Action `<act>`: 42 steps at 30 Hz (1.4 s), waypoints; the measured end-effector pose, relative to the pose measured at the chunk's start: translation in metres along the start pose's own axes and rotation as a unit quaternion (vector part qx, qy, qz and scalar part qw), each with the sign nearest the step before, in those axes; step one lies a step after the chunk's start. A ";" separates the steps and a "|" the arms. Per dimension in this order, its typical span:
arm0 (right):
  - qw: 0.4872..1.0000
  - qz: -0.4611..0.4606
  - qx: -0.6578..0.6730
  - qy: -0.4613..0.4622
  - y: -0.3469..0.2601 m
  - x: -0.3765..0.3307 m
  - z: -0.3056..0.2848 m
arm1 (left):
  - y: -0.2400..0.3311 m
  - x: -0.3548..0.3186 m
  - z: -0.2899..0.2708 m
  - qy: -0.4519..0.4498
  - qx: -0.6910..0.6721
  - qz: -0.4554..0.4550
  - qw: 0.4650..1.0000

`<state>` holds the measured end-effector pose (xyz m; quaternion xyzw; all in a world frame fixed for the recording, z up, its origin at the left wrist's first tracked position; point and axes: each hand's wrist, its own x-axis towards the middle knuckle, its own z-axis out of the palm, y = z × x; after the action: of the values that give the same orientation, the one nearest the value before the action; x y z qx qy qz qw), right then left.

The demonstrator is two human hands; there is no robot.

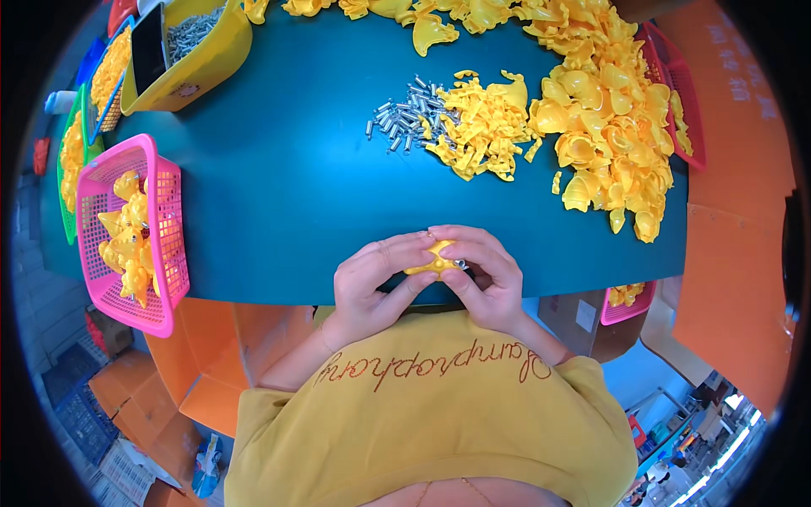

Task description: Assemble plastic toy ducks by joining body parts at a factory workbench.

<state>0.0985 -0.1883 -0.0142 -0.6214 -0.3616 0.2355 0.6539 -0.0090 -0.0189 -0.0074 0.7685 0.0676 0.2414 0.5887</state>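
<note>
Close to the table's near edge, both hands grip one small yellow plastic piece (433, 261). My left hand (372, 275) pinches its left side between thumb and fingers. The fingers of my right hand (492, 272) close on the other side, where a short silvery metal part (460, 264) pokes out. Fingers cover much of the piece, so its full shape is hidden. Beyond the hands lies a heap of small metal cylinders, perhaps springs (409, 117), touching a heap of small yellow plastic parts (486, 127).
Curved yellow shells (604, 118) are piled along the right and far side of the teal table (279, 169). At left, a pink basket (176, 228) holds yellow pieces. Behind it, a yellow tub (190, 89) contains metal parts, with a dark phone (150, 49) at its rim. Cardboard boxes (203, 351) stand below.
</note>
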 end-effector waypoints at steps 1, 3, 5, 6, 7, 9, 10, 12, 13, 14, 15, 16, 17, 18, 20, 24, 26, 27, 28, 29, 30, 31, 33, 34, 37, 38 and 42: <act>1.000 -0.013 0.001 0.001 0.001 0.001 0.001 | -0.001 -0.001 0.000 0.000 0.002 0.001 1.000; 1.000 -0.018 0.009 -0.003 0.002 0.003 0.003 | -0.002 -0.004 -0.002 0.016 -0.004 0.009 1.000; 0.999 -0.030 0.022 -0.017 -0.001 0.004 0.005 | 0.002 -0.007 -0.002 0.008 -0.005 0.012 1.000; 1.000 -0.016 0.026 0.005 -0.002 0.003 0.005 | 0.004 -0.007 -0.004 -0.003 -0.007 0.013 1.000; 0.999 -0.003 0.029 0.025 -0.004 0.002 0.006 | 0.005 -0.006 -0.003 0.000 -0.011 0.017 1.000; 1.000 0.014 0.022 0.018 0.000 -0.002 0.003 | 0.002 -0.007 -0.005 -0.007 -0.021 0.005 1.000; 0.999 0.013 0.048 -0.015 0.007 -0.005 -0.001 | 0.000 -0.009 -0.007 -0.006 -0.037 0.003 0.999; 0.993 0.032 0.113 0.006 0.006 -0.009 -0.001 | 0.009 -0.005 -0.019 -0.010 -0.003 0.043 0.999; 0.989 0.048 0.139 0.026 0.003 -0.008 0.001 | 0.014 -0.004 -0.030 0.014 0.042 0.076 0.996; 0.983 0.066 0.164 0.045 0.000 -0.006 0.003 | 0.015 -0.001 -0.048 0.091 0.117 0.136 0.979; 0.983 0.063 0.163 0.054 0.003 -0.006 0.001 | 0.021 0.001 -0.073 0.151 0.162 0.152 0.963; 0.984 0.058 0.164 0.048 0.003 -0.007 -0.001 | 0.028 0.002 -0.093 0.263 0.239 0.148 0.923; 0.986 0.065 0.148 0.028 0.006 -0.007 -0.004 | 0.036 0.002 -0.122 0.325 0.289 0.147 0.888; 0.989 0.072 0.125 0.022 0.008 -0.009 -0.007 | 0.039 0.001 -0.145 0.383 0.346 0.122 0.848; 0.994 0.060 0.091 0.015 0.002 -0.005 -0.003 | 0.045 -0.012 -0.190 0.440 0.472 0.052 0.762; 0.996 0.079 0.041 -0.011 -0.009 0.003 0.006 | 0.045 -0.031 -0.223 0.364 0.522 -0.136 0.759; 0.996 0.079 0.042 -0.030 -0.007 0.003 0.005 | 0.039 -0.026 -0.218 0.324 0.565 -0.142 0.745; 0.995 0.080 0.045 -0.027 -0.008 0.002 0.004 | 0.040 -0.020 -0.209 0.319 0.594 -0.106 0.730; 0.996 0.081 0.042 -0.019 -0.007 0.001 0.004 | 0.041 -0.011 -0.199 0.315 0.591 -0.102 0.735; 0.995 0.077 0.058 -0.028 -0.005 0.001 0.004 | 0.043 -0.001 -0.189 0.316 0.584 -0.053 0.746; 0.994 0.072 0.071 -0.035 -0.003 0.000 0.004 | 0.042 0.011 -0.177 0.317 0.571 -0.004 0.757; 0.994 0.079 0.074 -0.036 -0.004 0.002 0.003 | 0.047 0.027 -0.160 0.284 0.529 0.004 0.800; 0.993 0.082 0.078 -0.029 -0.003 0.002 0.001 | 0.045 0.066 -0.137 0.150 0.478 0.072 0.863; 0.992 0.086 0.087 -0.040 -0.004 0.002 0.001 | 0.042 0.087 -0.129 0.111 0.437 0.104 0.887; 0.990 0.086 0.099 -0.051 -0.004 0.000 -0.004 | -0.003 0.158 -0.118 0.071 0.370 0.062 0.924; 0.989 0.088 0.101 -0.063 -0.003 0.000 -0.005 | -0.019 0.183 -0.116 0.089 0.393 0.053 0.914; 0.985 0.093 0.132 -0.058 -0.006 -0.002 -0.004 | -0.087 0.247 -0.130 0.142 0.511 0.083 0.844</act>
<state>0.0998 -0.1928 -0.0087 -0.5457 -0.3050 0.3771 0.6833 0.1639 0.2164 0.0079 0.9207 0.2000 0.3268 0.0741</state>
